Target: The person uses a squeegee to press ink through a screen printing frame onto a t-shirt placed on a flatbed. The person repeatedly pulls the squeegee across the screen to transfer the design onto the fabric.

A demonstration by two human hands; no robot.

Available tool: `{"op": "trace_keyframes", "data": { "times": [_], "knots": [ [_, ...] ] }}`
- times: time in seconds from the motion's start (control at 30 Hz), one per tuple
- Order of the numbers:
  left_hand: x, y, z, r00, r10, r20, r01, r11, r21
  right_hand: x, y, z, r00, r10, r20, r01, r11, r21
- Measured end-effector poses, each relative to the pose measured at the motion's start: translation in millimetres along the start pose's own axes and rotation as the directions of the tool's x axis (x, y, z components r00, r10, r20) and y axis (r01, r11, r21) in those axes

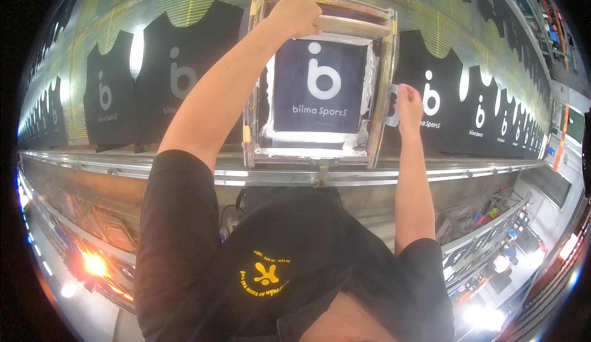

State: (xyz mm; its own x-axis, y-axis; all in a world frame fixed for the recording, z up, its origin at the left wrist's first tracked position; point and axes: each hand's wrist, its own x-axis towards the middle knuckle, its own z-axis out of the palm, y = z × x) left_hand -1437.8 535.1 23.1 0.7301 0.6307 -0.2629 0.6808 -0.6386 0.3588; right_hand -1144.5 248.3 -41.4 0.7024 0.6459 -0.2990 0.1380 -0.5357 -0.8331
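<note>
A screen-printing frame [250,111] lies flat on the long table in front of me. Its dark mesh [289,83] carries a white round-shaped logo with lettering, and white ink is smeared around the mesh edges. At the far end of the frame my left hand [297,17] is closed on a wooden squeegee [357,27] that spans the inside. My right hand [409,103] is closed around a pale handle [392,105] at the frame's right side; part of the grip is hidden.
Black garment panels [206,47] with the same logo line the table to the left. More printed panels [425,62] run off to the right. A metal rail [184,174] follows the table's near edge. Behind me are another long table with panels [486,237] and bright lamps.
</note>
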Motion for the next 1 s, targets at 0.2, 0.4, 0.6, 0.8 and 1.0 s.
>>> {"op": "trace_keyframes", "data": {
  "times": [0.2,0.4,0.6,0.8,1.0],
  "knots": [
    [-24,0,17,0.997,0.059,-0.054,-0.066,0.988,-0.141,-8,-38,0,0.967,0.150,0.204,-0.182,0.972,0.148],
    [-136,57,53,1.000,-0.019,0.019,0.023,0.970,-0.241,-18,-74,-10,0.973,0.132,0.192,-0.170,0.966,0.196],
    [-275,112,148,0.949,0.146,-0.280,-0.187,0.974,-0.126,-15,-71,-5,0.984,0.059,0.166,-0.098,0.967,0.234],
    [-307,88,135,0.959,0.075,-0.273,-0.148,0.955,-0.258,-42,-86,28,0.994,-0.104,-0.023,0.106,0.964,0.245],
    [-363,-7,88,0.984,-0.043,-0.174,0.007,0.980,-0.201,-87,-73,145,0.970,-0.240,-0.037,0.242,0.943,0.229]
  ]
}}
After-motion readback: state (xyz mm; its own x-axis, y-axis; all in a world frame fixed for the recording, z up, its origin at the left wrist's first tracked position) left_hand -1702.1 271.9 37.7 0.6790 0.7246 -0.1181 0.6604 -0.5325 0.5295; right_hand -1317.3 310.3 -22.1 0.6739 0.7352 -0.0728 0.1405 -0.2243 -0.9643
